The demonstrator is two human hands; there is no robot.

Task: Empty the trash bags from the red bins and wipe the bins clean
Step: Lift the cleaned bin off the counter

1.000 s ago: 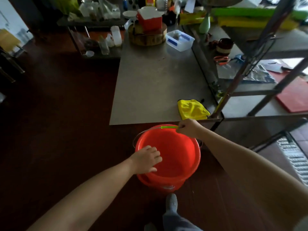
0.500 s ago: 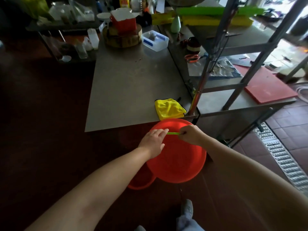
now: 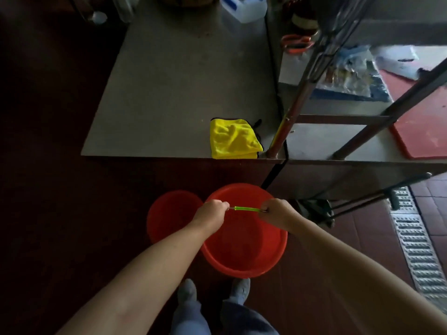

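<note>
Head view: unlabelled red bin [image 3: 244, 245]

Both my arms are stretched out forward and down, bare forearms angling in toward each other. Left hand [image 3: 210, 212] and right hand [image 3: 275, 212] are both curled into fists, knuckles up, level with each other, a small gap between them.

The steel surface [image 3: 181, 93] carries a folded yellow cloth [image 3: 233, 139] at its near edge; two red bins [image 3: 244, 240] stand on the dark floor [image 3: 60, 226].
</note>
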